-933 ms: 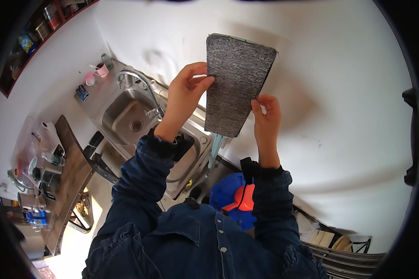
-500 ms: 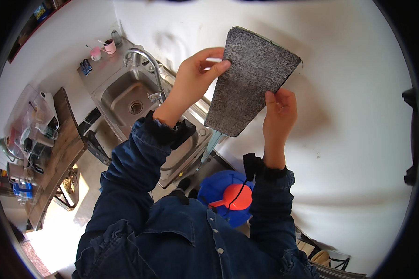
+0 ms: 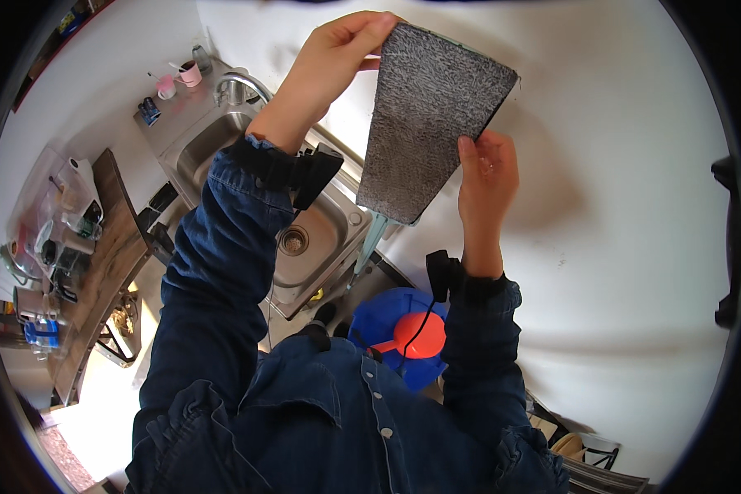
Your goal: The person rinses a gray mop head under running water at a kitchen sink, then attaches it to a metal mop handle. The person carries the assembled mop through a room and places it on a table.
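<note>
A flat mop head (image 3: 436, 115) with a dark grey fuzzy pad is held up in front of me, its pad side facing me. My left hand (image 3: 325, 70) grips its upper left corner, thumb and fingers pressed together at the edge. On the right edge, my right hand (image 3: 487, 181) holds it with the thumb on the pad; its fingers are curled and partly out of sight behind. A pale green tapered piece (image 3: 372, 240) sticks out below the pad's lower end.
A steel double sink (image 3: 313, 239) with a curved faucet (image 3: 251, 82) stands at left. Cups (image 3: 189, 74) sit on its far corner. Below is a blue bucket (image 3: 370, 317) with a red dipper (image 3: 420, 335). A wooden table (image 3: 99, 305) with clutter is far left; a white wall (image 3: 617, 206) at right.
My left hand has slid up the pad's left edge to its upper corner. The mop head has shifted slightly left and up, my right hand along with it.
</note>
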